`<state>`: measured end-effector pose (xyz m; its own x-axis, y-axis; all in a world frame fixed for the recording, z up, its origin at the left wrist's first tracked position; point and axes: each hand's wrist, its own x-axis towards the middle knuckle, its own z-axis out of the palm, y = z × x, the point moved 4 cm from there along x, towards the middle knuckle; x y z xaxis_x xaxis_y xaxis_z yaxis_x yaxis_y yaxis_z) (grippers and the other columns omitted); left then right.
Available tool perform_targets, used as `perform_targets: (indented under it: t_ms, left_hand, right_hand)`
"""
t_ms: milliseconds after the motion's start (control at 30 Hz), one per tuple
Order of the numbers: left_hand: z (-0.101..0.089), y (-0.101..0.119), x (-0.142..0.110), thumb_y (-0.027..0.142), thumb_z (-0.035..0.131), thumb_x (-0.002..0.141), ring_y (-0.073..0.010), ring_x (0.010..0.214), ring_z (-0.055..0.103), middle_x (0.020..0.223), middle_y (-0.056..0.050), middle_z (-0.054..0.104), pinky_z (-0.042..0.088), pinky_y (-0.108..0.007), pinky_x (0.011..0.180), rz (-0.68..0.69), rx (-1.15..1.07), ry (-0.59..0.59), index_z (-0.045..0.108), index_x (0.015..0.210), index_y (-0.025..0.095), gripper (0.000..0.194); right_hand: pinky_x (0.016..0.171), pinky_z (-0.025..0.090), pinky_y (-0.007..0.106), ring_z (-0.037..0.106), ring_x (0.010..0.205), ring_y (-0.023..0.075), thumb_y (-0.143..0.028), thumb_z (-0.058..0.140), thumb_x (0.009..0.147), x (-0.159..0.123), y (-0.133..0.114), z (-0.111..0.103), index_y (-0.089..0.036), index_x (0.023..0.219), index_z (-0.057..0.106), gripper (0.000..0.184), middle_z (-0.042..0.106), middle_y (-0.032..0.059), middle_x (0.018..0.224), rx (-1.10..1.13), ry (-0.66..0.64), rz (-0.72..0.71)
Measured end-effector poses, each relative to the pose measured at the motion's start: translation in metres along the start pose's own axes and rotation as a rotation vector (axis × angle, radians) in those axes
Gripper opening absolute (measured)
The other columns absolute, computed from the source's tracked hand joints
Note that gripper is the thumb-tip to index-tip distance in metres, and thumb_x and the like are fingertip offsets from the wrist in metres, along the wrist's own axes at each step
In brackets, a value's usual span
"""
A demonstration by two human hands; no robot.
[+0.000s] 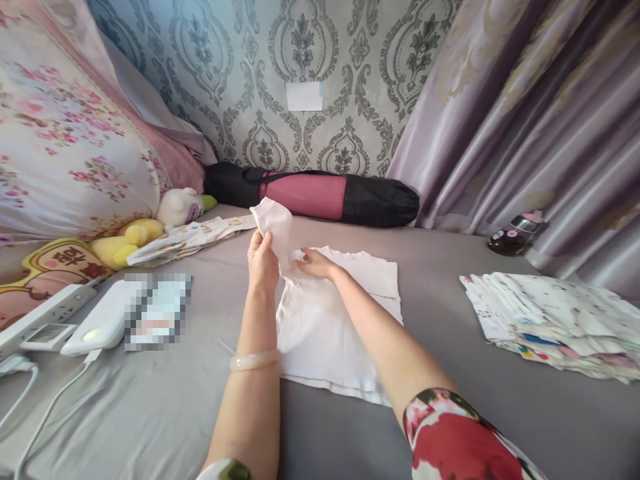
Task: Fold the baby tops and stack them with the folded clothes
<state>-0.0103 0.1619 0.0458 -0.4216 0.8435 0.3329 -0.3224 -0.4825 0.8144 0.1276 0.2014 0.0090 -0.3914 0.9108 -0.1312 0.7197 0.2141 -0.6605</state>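
A small white shirt [330, 333] lies spread on the grey bed sheet in front of me. My left hand [263, 257] grips its left sleeve and holds the cuff end up off the bed, thumb pressed against the cloth. At the base of that sleeve, my right hand [316, 263] reaches over the shirt with its fingers stretched out and touching the fabric. Those fingertips are partly hidden by the cloth. The right sleeve lies across the shirt's upper right part.
Folded patterned clothes [555, 327] are stacked at right, near a dark bottle [517, 233]. A rolled mat [305, 195] lies along the wall. At left are a printed garment [193, 239], plush toys [135, 237], a power bank [105, 317], a power strip [47, 317] and cables.
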Motion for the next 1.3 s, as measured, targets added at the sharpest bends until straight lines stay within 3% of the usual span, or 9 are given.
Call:
perform_targets:
  t_ms: [133, 300, 567, 733, 867, 1033, 1133, 1200, 1300]
  left_hand:
    - [0.02, -0.006, -0.008, 0.045, 0.06, 0.082, -0.0223, 0.106, 0.064, 0.11, -0.006, 0.07, 0.049, -0.031, 0.091, -0.021, 0.085, -0.078, 0.063, 0.114, 0.021, 0.04]
    - [0.045, -0.018, -0.024, 0.042, 0.059, 0.085, -0.0215, 0.103, 0.063, 0.106, -0.005, 0.071, 0.047, -0.03, 0.092, 0.011, 0.185, -0.222, 0.065, 0.113, 0.019, 0.037]
    - [0.073, -0.044, -0.05, 0.033, 0.047, 0.09, -0.022, 0.1, 0.064, 0.1, -0.004, 0.072, 0.047, -0.032, 0.093, -0.01, 0.616, -0.521, 0.066, 0.118, 0.021, 0.036]
    - [0.078, -0.053, -0.067, 0.042, 0.055, 0.089, -0.0258, 0.111, 0.062, 0.117, -0.008, 0.07, 0.046, -0.034, 0.098, -0.088, 0.765, -0.695, 0.068, 0.117, 0.022, 0.037]
    - [0.064, -0.053, -0.057, 0.037, 0.043, 0.094, -0.027, 0.111, 0.062, 0.117, -0.011, 0.07, 0.045, -0.037, 0.098, -0.009, 0.917, -0.597, 0.068, 0.114, 0.021, 0.036]
    - [0.03, -0.049, -0.039, 0.016, 0.044, 0.085, -0.0322, 0.114, 0.057, 0.117, -0.014, 0.066, 0.042, -0.046, 0.099, -0.026, 1.247, -0.317, 0.068, 0.112, 0.022, 0.036]
    - [0.011, -0.049, -0.035, 0.016, 0.051, 0.08, -0.0367, 0.113, 0.055, 0.114, -0.018, 0.063, 0.04, -0.05, 0.098, -0.111, 1.349, -0.174, 0.071, 0.103, 0.021, 0.032]
    - [0.004, -0.051, -0.034, 0.017, 0.053, 0.078, -0.0364, 0.112, 0.055, 0.105, -0.018, 0.064, 0.04, -0.05, 0.098, -0.149, 1.328, -0.152, 0.072, 0.099, 0.022, 0.029]
    - [-0.001, -0.054, -0.033, 0.016, 0.052, 0.078, -0.0338, 0.11, 0.056, 0.093, -0.014, 0.066, 0.04, -0.048, 0.099, -0.17, 1.297, -0.179, 0.073, 0.098, 0.023, 0.029]
  right_hand:
    - [0.095, 0.051, 0.035, 0.066, 0.105, 0.019, -0.033, 0.051, 0.094, -0.029, 0.029, -0.018, -0.019, 0.127, 0.058, 0.036, 0.067, 0.0093, 0.122, 0.572, 0.24, 0.18]
    - [0.088, 0.056, 0.032, 0.07, 0.091, 0.0156, -0.031, 0.041, 0.101, -0.072, 0.06, -0.03, -0.014, 0.122, 0.054, 0.03, 0.067, 0.0148, 0.116, 1.192, 0.318, 0.35]
    - [0.093, 0.053, 0.045, 0.064, 0.114, 0.0249, -0.057, 0.008, 0.098, -0.099, 0.103, -0.034, -0.011, 0.139, 0.038, 0.069, 0.056, 0.0237, 0.134, 1.261, 0.313, 0.289]
    - [0.092, 0.053, 0.048, 0.059, 0.12, 0.0272, -0.064, -0.01, 0.091, -0.103, 0.104, -0.035, -0.014, 0.145, 0.034, 0.086, 0.051, 0.0191, 0.142, 1.143, 0.298, 0.18]
    - [0.091, 0.054, 0.047, 0.061, 0.116, 0.0278, -0.062, 0.0, 0.094, -0.104, 0.099, -0.036, -0.016, 0.143, 0.037, 0.077, 0.055, 0.0168, 0.139, 1.197, 0.303, 0.201]
    - [0.091, 0.055, 0.041, 0.064, 0.111, 0.0231, -0.041, 0.034, 0.097, -0.104, 0.094, -0.034, -0.019, 0.138, 0.044, 0.048, 0.062, 0.012, 0.131, 1.275, 0.36, 0.226]
    - [0.094, 0.055, 0.037, 0.065, 0.109, 0.0186, -0.023, 0.051, 0.089, -0.104, 0.095, -0.032, -0.023, 0.147, 0.032, 0.061, 0.065, 0.0076, 0.127, 1.264, 0.443, 0.218]
    - [0.095, 0.053, 0.036, 0.065, 0.111, 0.017, -0.017, 0.054, 0.084, -0.103, 0.099, -0.031, -0.023, 0.152, 0.024, 0.074, 0.067, 0.0067, 0.124, 1.199, 0.503, 0.214]
    - [0.098, 0.051, 0.036, 0.064, 0.112, 0.0179, -0.015, 0.052, 0.082, -0.1, 0.104, -0.032, -0.019, 0.148, 0.037, 0.068, 0.068, 0.0078, 0.123, 1.002, 0.536, 0.161]
